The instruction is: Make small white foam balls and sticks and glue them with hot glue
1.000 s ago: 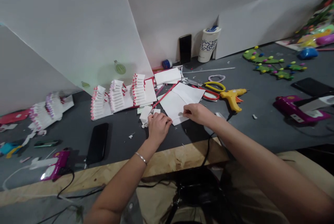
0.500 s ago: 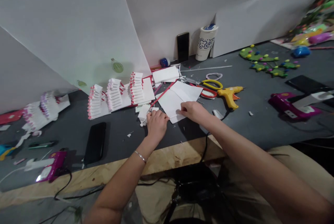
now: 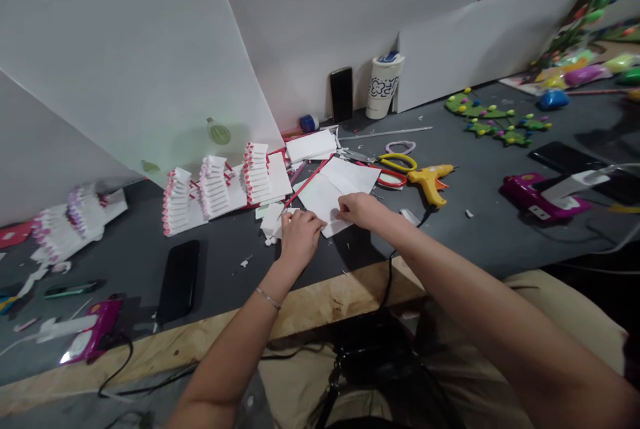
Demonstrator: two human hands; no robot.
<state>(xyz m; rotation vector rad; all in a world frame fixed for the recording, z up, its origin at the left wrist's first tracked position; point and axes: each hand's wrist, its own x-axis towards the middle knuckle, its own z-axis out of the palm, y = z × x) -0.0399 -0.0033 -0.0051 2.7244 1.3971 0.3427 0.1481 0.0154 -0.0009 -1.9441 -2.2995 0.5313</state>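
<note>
White paper (image 3: 345,179) lies on the dark tabletop in front of me, its near edge between my hands. My left hand (image 3: 299,235) is closed, fingertips pinched at the paper's near left corner. At the near edge, my right hand (image 3: 361,209) has its fingers curled in, gripping the paper there; its thumb is partly hidden. A thin whitish strip shows along that edge, too small to make out. Beside the left fingers are paper scraps (image 3: 273,221) and a slim red stick (image 3: 310,182), which slants along the paper's left side.
Right of the paper lie yellow-handled scissors (image 3: 399,162), red-handled scissors (image 3: 391,179) and a yellow glue gun (image 3: 431,183). Paper pieces with red-tipped rolls (image 3: 256,172) stand at left, near a black phone (image 3: 179,281). A cup (image 3: 384,87) stands behind; purple power strips (image 3: 97,330) lie nearer the edge.
The view has shifted slightly, so the table things appear a little further left. Both hands keep nearly the same hold at the paper's near edge.
</note>
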